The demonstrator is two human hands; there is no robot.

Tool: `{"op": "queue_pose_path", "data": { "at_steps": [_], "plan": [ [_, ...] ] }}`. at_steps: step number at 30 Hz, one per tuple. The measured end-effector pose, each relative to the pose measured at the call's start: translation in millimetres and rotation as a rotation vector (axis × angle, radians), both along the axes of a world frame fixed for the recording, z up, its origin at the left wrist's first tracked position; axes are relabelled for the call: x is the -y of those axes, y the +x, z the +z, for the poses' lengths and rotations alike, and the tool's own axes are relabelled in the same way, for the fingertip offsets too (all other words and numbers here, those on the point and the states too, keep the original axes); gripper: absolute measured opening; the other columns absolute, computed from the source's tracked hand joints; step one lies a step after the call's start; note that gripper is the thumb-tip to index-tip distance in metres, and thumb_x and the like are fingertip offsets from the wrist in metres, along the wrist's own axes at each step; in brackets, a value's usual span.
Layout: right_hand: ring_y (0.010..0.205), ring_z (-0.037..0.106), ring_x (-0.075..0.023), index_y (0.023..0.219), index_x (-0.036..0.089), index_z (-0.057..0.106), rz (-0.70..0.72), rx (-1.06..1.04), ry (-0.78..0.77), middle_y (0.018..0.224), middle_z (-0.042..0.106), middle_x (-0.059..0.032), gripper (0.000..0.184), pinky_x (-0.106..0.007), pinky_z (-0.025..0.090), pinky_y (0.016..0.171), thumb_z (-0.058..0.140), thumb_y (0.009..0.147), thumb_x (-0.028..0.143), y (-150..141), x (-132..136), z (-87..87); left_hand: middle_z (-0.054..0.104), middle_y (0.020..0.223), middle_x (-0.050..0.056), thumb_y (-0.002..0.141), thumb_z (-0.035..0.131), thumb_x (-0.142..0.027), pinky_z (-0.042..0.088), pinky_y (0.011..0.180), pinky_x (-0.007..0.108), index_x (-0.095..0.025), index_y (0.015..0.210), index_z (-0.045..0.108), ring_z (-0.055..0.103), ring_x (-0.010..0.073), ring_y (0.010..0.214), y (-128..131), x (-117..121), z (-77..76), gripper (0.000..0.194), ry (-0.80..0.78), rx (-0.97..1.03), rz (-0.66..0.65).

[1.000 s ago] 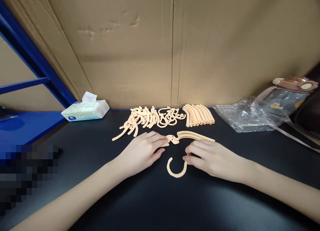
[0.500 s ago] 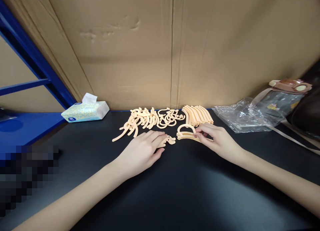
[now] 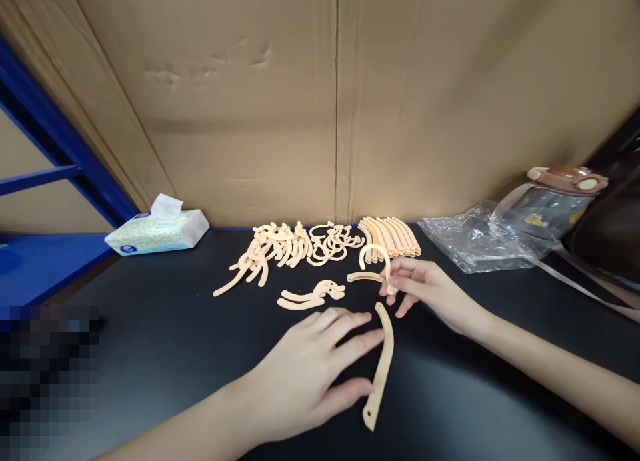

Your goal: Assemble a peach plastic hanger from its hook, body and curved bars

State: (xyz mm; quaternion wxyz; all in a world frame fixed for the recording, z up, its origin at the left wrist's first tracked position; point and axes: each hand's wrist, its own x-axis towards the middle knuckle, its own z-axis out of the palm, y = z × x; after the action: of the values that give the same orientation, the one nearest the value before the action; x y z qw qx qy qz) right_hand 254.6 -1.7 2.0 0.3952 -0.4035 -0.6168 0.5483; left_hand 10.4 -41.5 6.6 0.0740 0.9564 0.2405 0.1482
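Head view: by the left hand (image 3: 305, 374), a long, bent, cream-coloured plastic bar (image 3: 383, 371) with a hole near its lower end is met at one edge by the fingertips; the fingers are spread and the thumb is held well apart from them, so the grasp is wide. The bar is laid lengthwise on the black bench (image 3: 450, 394), just to the right of that hand. By the right hand (image 3: 425, 284), a cream-coloured plastic hook (image 3: 387, 261) is pinched by its straight end between thumb and fingers, its curve raised beyond the fingertips, and the grasp is narrow. Just left of the right hand, a curved cream-coloured strip (image 3: 363, 276) is seen, its far end hidden by the fingers. Beyond the left hand, a small group of flat curved cream-coloured pieces (image 3: 303, 305) is laid close together. Farther beyond both hands, a tangled pile of curved pieces (image 3: 287, 244), a cluster of loose hooks (image 3: 320, 260) and a neat row of bent bars (image 3: 393, 238) are set side by side. Well beyond the left hand, a patterned tissue pack (image 3: 157, 233) is placed; beyond the right hand, a crumpled clear plastic bag (image 3: 475, 241) is seen beside a brown-lidded transparent bottle (image 3: 545, 208).
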Motion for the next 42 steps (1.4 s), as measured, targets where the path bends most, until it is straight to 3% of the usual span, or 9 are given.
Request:
{"op": "queue_pose_path", "data": {
  "at_steps": [3,6,11,15,19,23,33,39,42],
  "plan": [
    [0.074,0.064,-0.0163,0.090,0.016,0.054,0.034,-0.049,-0.080,0.086,0.066,-0.0065,0.025,-0.025,0.057,0.056,0.067,0.080,0.035,0,0,1.2,0.040,0.146,0.005,0.093,0.047,-0.051,0.039,0.106,0.041,-0.028,0.136,0.045,0.036,0.0266,0.134,2,1,3.8,0.049,-0.066,-0.075,-0.078],
    [0.080,0.065,-0.0180,0.090,0.016,0.054,0.058,-0.045,-0.131,0.090,0.068,-0.0078,0.022,-0.026,0.057,0.059,0.066,0.082,0.033,-2,5,3.2,0.047,0.140,0.007,0.092,0.048,-0.052,0.040,0.105,0.038,-0.025,0.131,0.050,0.037,0.0259,0.134,3,2,5.7,0.048,-0.105,-0.057,-0.073],
    [0.081,0.065,-0.0177,0.088,0.017,0.054,0.063,-0.050,-0.118,0.086,0.068,-0.0067,0.020,-0.027,0.054,0.066,0.057,0.089,0.037,-9,11,2.3,0.062,0.113,0.005,0.093,0.052,-0.032,0.049,0.084,0.033,-0.018,0.097,0.058,0.058,0.0212,0.101,3,-1,-2.5,0.016,-0.036,0.036,0.027],
    [0.084,0.061,-0.0159,0.087,0.018,0.057,0.024,-0.036,-0.098,0.092,0.065,-0.0048,0.021,-0.024,0.053,0.064,0.061,0.087,0.039,-14,13,-1.8,0.063,0.091,0.003,0.092,0.049,-0.018,0.048,0.070,0.031,-0.016,0.084,0.052,0.057,0.0176,0.079,4,-1,-9.8,0.009,0.044,0.030,0.052],
    [0.079,0.057,-0.0150,0.085,0.018,0.060,0.007,-0.063,-0.098,0.084,0.058,-0.0018,0.022,-0.021,0.051,0.056,0.066,0.083,0.038,-17,15,-0.6,0.061,0.089,0.003,0.092,0.044,-0.009,0.047,0.068,0.030,-0.015,0.098,0.051,0.055,0.0173,0.076,4,2,-10.7,0.011,0.058,0.009,0.060],
    [0.080,0.056,-0.0140,0.087,0.018,0.059,-0.001,-0.093,-0.110,0.083,0.058,-0.0013,0.021,-0.023,0.051,0.065,0.066,0.085,0.038,-17,15,3.3,0.059,0.096,0.004,0.090,0.045,-0.008,0.047,0.074,0.031,-0.016,0.117,0.047,0.055,0.0186,0.085,0,1,-9.9,0.028,0.043,-0.002,0.058],
    [0.080,0.058,-0.0134,0.097,0.020,0.052,0.078,-0.159,-0.164,0.084,0.061,-0.0010,0.020,-0.024,0.048,0.069,0.064,0.087,0.034,-15,12,1.4,0.058,0.112,0.005,0.089,0.044,-0.005,0.049,0.074,0.031,-0.017,0.124,0.044,0.057,0.0189,0.092,-6,-2,7.3,0.036,0.001,-0.103,0.007],
    [0.076,0.058,-0.0126,0.104,0.020,0.051,0.118,-0.127,-0.123,0.086,0.061,-0.0011,0.027,-0.024,0.049,0.066,0.066,0.084,0.031,-13,4,4.9,0.063,0.106,0.006,0.093,0.037,-0.010,0.052,0.081,0.034,-0.017,0.126,0.042,0.061,0.0193,0.094,-15,-12,-2.8,0.034,0.022,0.049,0.085],
    [0.076,0.059,-0.0136,0.110,0.019,0.050,0.157,-0.069,-0.068,0.084,0.060,-0.0009,0.031,-0.025,0.050,0.065,0.065,0.085,0.032,-13,0,9.7,0.059,0.122,0.008,0.095,0.035,-0.012,0.050,0.091,0.035,-0.019,0.135,0.033,0.059,0.0193,0.109,-16,-18,-8.7,0.040,0.048,0.106,0.111]
  ]
}}
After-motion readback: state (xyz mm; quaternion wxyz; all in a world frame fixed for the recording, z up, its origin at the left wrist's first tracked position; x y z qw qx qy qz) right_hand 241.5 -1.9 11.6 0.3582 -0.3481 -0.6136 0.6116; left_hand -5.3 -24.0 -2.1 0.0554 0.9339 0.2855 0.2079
